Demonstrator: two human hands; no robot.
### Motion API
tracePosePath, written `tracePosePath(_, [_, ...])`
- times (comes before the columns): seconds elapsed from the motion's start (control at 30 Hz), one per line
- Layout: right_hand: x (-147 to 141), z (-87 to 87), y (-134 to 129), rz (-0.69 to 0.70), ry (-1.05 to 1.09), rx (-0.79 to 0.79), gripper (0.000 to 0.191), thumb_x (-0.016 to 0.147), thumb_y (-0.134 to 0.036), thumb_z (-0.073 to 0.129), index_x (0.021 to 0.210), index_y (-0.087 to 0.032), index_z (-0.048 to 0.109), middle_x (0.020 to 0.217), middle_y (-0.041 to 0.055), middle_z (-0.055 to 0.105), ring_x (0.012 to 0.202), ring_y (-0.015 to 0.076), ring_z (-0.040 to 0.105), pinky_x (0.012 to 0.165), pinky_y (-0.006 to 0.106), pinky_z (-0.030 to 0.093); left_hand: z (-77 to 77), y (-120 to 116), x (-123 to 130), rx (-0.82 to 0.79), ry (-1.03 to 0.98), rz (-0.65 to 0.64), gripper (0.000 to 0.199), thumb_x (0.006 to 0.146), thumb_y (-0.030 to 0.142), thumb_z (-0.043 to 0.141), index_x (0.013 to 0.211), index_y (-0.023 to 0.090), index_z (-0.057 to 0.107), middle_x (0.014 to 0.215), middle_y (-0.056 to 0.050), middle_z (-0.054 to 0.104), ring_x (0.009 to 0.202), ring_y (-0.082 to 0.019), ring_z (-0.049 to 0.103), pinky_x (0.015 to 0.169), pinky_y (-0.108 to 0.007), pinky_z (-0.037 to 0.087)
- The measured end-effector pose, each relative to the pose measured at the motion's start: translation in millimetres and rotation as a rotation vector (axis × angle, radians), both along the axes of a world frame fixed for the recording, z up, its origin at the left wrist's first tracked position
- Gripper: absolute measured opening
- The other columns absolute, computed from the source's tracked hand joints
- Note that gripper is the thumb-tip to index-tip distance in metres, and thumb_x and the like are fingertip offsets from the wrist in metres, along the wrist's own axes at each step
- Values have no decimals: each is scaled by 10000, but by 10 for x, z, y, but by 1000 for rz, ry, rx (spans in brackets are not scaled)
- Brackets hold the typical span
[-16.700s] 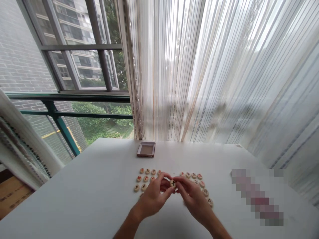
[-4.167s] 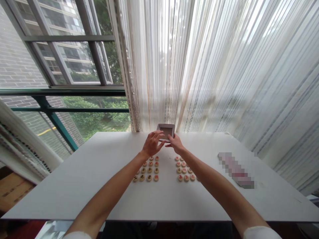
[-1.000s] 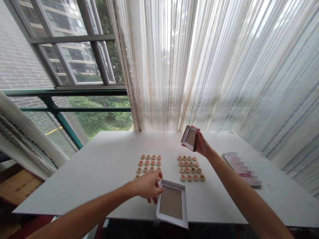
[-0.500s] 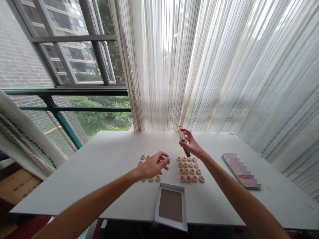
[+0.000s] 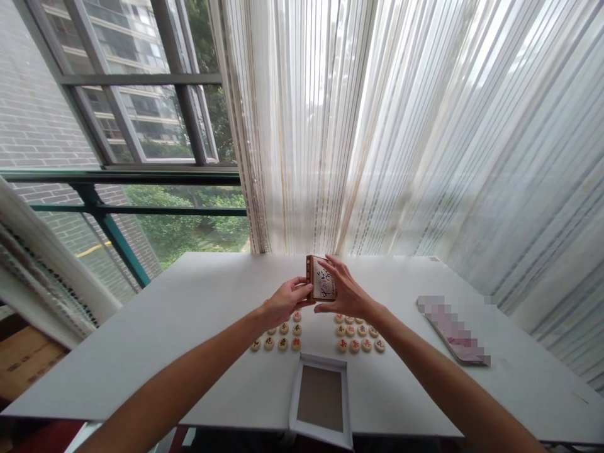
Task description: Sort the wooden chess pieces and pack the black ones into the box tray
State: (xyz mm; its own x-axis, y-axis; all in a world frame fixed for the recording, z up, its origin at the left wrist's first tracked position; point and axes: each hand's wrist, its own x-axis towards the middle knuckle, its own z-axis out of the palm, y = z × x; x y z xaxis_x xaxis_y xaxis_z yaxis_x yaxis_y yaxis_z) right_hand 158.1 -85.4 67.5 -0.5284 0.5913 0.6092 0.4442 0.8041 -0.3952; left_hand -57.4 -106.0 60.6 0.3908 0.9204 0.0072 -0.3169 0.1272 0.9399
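Observation:
Above the far middle of the table, both hands are on a small printed Chinese chess box point(image 5: 323, 283) with black brush lettering on its face and a brown side. My left hand point(image 5: 289, 298) pinches its left edge between thumb and fingers. Around the right side of the box curls my right hand point(image 5: 346, 290), fingers over the top and thumb below. Beneath the hands lie two groups of round wooden Chinese chess pieces with red or black characters, a left group point(image 5: 283, 344) and a right group point(image 5: 354, 345). The forearms and hands hide some of them.
A shallow white open box half point(image 5: 321, 399) with a grey-brown inside rests at the near edge of the white table point(image 5: 212, 377), slightly overhanging. To the right lies a flat pinkish item point(image 5: 453, 333), partly blurred out. Sheer curtains point(image 5: 401, 157) hang behind the table.
My right hand has brought the chess box left and turned its lettered face into view. My left hand has moved up from over the pieces and taken hold of its left edge.

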Motion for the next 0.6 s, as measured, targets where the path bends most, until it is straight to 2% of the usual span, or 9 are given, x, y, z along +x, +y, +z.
tracePosePath(0.07, [31,-8,17,-17,88,-108,1069,688,-588,823,1554,-324,255,1597,137,240,1471,385,237,1143,597,346,-6,58,-63,0,-23,14,273,885,272,741,1089,122,639,1014,-123,757,948,-213,732,982,-388,529])
tracePosePath(0.17, [66,24,64,-66,371,-426,1015,774,-562,764,1570,-340,174,1606,131,252,1460,354,288,1035,529,502,10,135,-170,1,-49,15,248,903,243,714,1118,140,646,1043,-108,755,988,-199,715,1008,-364,498])
tracePosePath(0.23, [94,67,106,-78,499,-615,990,800,-561,741,1571,-334,163,1578,150,328,1409,353,392,950,499,566,28,170,-229,-9,-47,-17,260,894,231,719,1132,139,665,1055,-114,753,991,-209,708,983,-374,506])
tracePosePath(0.33, [135,132,149,-28,512,-771,788,820,-529,738,1481,-244,416,1303,167,637,1139,320,656,871,474,603,35,215,-276,-24,-38,-59,288,882,239,730,1145,127,693,1089,-132,746,992,-228,699,949,-379,517])
tracePosePath(0.43, [143,152,148,55,518,-915,529,799,-445,790,1228,-167,658,998,124,768,924,274,743,818,422,626,7,271,-272,-24,-47,-25,301,901,297,712,1155,135,692,1095,-118,741,988,-207,693,923,-327,526])
tracePosePath(0.5, [124,126,144,72,558,-982,407,796,-402,804,1095,-145,702,936,117,781,888,261,754,793,388,637,-14,302,-248,-14,-60,16,344,932,403,661,1165,151,675,1097,-108,733,992,-196,691,915,-309,537])
tracePosePath(0.6, [81,34,175,20,677,-1019,293,844,-375,766,1002,-148,669,870,103,781,827,231,764,760,349,650,-30,311,-190,27,-66,44,440,952,532,576,1207,179,637,1205,-115,690,1079,-209,673,970,-330,533])
